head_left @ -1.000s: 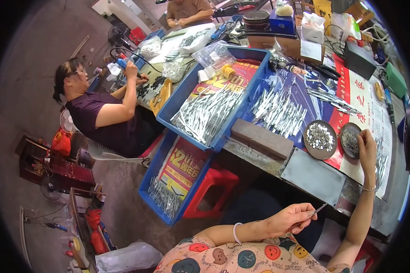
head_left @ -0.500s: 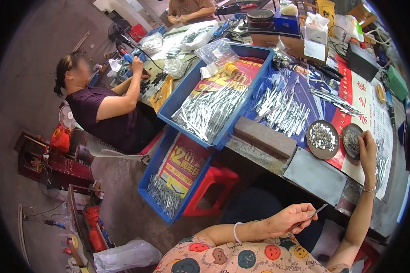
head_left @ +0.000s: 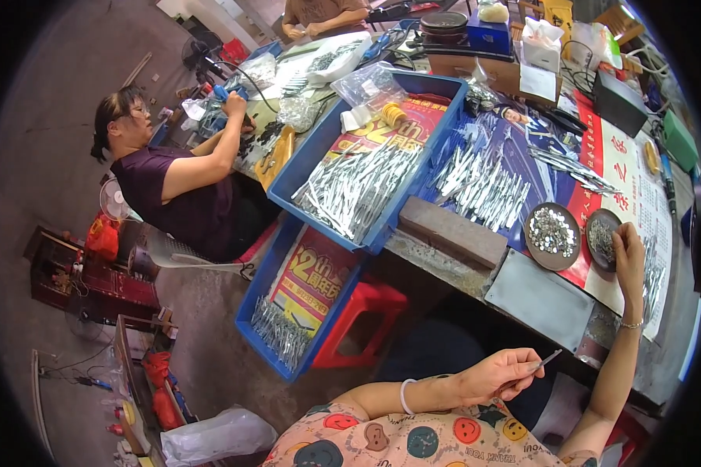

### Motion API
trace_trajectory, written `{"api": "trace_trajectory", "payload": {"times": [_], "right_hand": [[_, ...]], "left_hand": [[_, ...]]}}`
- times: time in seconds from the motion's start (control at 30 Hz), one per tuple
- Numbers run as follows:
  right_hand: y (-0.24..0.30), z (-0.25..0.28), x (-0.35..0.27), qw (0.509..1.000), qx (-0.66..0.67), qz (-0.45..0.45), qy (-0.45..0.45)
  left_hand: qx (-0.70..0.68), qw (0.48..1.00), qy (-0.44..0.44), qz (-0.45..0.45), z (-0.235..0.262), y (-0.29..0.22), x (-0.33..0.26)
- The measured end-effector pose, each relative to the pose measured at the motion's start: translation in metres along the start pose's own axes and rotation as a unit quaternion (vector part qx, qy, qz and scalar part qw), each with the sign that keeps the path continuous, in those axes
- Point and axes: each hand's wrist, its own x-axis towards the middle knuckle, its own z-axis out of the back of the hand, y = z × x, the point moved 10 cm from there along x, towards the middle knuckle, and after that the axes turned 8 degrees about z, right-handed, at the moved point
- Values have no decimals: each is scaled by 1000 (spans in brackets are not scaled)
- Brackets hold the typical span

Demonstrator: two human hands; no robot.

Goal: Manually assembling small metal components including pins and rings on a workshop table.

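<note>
My left hand [head_left: 500,377], closed in a pinch, holds a thin metal strip [head_left: 552,359] out over my lap. Only the strip's tip sticks out past the fingers. On the right, my right hand [head_left: 629,253] reaches to the edge of a round brown dish [head_left: 600,233] of tiny metal pieces. Its fingertips are drawn together there, and what they grip is too small to make out. Beside that dish stands a larger brown dish [head_left: 539,259] with shiny round bits. A flat grey metal plate [head_left: 539,299] lies at the table edge in front of me.
A blue tray [head_left: 282,194] of metal strips stands left of a loose strip pile [head_left: 483,187]. Below it are another blue tray [head_left: 245,319] and a red stool [head_left: 366,323]. A metal bar [head_left: 453,232] lies along the edge. Co-workers [head_left: 175,175] sit at the left and far side.
My two hands stay almost where they were. The co-worker at the left has lifted their head slightly, and the blue tool in their hand has shifted a little.
</note>
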Motion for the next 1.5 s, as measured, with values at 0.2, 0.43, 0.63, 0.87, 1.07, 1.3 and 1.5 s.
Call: {"api": "trace_trajectory", "payload": {"times": [0.2,0.43,0.63,0.87,1.07,1.3,1.5], "right_hand": [[1,-2,0,1000,-9,11,4],[1,-3,0,1000,-7,10,6],[-1,-4,1,1000,-2,12,5],[-6,-6,1,1000,12,-1,5],[-14,2,0,999,24,-22,-7],[66,20,-17,989,148,4,-11],[147,-8,-74,961,276,-23,17]], "left_hand": [[1,1000,7,-3,1,1,2],[4,1000,1,6,2,2,2],[-3,1000,8,4,2,2,3],[-13,1000,7,7,6,2,3],[-14,1000,8,-4,1,-1,-3],[-5,1000,-3,-21,2,-15,-20],[-37,999,-4,-27,2,-17,-32]]}}
